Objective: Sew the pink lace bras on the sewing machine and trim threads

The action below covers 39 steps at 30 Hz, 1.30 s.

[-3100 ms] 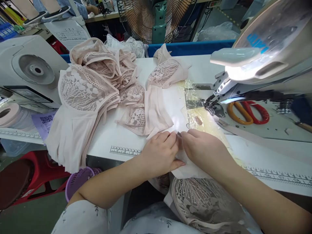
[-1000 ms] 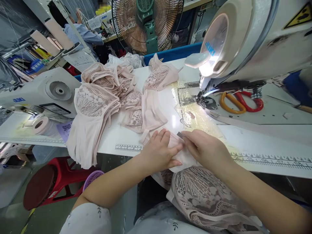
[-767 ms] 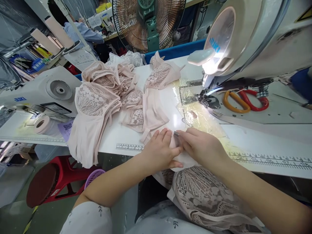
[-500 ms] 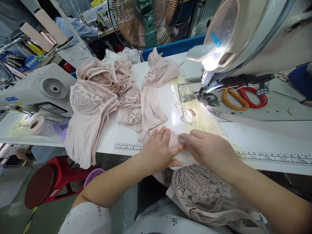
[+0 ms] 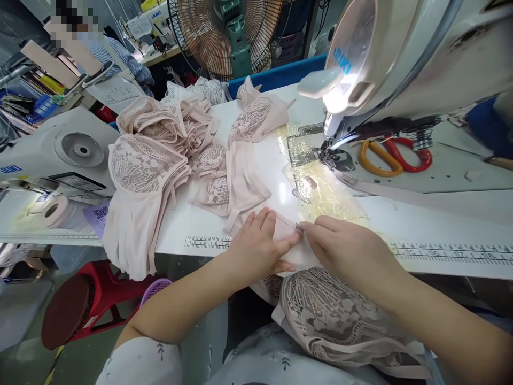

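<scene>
My left hand [image 5: 258,240] lies with its fingers stretched out over a pale pink bra piece [image 5: 284,229] at the table's front edge. Thumb and forefinger reach toward my right hand [image 5: 340,243]. That hand is closed around a small metal tool [image 5: 300,227]; only its thin tip shows, pointing at the cloth by my left forefinger, and its kind is hidden. Below the edge, a lace bra cup [image 5: 328,315] with straps rests on my lap. Further back, the lit sewing machine [image 5: 332,123] has its needle area over a plate covered with clear and yellowish film.
Pink lace bras [image 5: 144,166] are piled left, some hanging over the edge. Orange- and red-handled scissors [image 5: 382,156] lie beside the machine. A ruler strip [image 5: 452,252] runs along the front. Behind are a fan [image 5: 236,37] and a person in a striped sleeve [image 5: 124,59]; a red stool [image 5: 104,299] stands lower left.
The view has shifted slightly, so the table and machine appear a little further left. Both hands keep nearly the same pose on the cloth, and the metal tip stays beside my left forefinger.
</scene>
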Tool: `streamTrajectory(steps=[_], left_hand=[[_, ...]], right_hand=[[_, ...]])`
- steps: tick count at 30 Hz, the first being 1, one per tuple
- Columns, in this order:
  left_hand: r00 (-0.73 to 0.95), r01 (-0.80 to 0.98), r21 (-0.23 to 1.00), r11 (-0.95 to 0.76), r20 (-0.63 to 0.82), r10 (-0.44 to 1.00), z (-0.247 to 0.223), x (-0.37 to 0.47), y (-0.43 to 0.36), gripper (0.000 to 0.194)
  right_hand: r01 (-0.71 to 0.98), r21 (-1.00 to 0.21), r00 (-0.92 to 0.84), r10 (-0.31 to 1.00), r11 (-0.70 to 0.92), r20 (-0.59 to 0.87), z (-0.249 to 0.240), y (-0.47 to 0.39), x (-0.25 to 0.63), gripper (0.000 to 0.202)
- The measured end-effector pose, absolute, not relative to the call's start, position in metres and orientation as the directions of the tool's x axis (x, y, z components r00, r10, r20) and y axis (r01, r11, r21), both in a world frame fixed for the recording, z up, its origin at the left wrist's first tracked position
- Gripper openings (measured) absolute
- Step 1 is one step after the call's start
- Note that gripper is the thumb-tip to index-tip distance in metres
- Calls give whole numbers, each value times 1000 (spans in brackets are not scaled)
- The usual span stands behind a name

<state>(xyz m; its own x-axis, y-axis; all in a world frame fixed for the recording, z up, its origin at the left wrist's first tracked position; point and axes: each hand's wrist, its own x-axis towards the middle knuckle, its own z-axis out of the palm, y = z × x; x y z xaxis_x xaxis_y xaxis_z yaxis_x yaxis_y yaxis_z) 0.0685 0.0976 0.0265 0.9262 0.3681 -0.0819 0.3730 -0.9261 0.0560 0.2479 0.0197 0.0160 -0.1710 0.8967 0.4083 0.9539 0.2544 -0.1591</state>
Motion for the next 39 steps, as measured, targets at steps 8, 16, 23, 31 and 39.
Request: streamTrajectory(steps=[8, 16, 23, 31, 39], left_hand=[[926, 369, 62, -927, -116, 360, 32, 69, 100, 65], [877, 479, 24, -878, -62, 476, 43, 53, 120, 57], [923, 368, -13, -930, -113, 367, 41, 61, 106, 41], [938, 310, 49, -950, -177, 297, 43, 55, 95, 73], [935, 295, 80, -952, -230, 271, 47, 54, 97, 66]], right_hand=[[930, -328, -71, 958, 164, 277, 35, -28, 265, 30], [737, -634, -46, 953, 235, 299, 21, -51, 232, 21], [695, -633, -113, 921, 341, 372, 3, -31, 245, 15], [810, -567, 53, 943, 152, 329, 17, -8, 249, 22], [926, -359, 28, 928, 116, 373, 2, 37, 226, 32]])
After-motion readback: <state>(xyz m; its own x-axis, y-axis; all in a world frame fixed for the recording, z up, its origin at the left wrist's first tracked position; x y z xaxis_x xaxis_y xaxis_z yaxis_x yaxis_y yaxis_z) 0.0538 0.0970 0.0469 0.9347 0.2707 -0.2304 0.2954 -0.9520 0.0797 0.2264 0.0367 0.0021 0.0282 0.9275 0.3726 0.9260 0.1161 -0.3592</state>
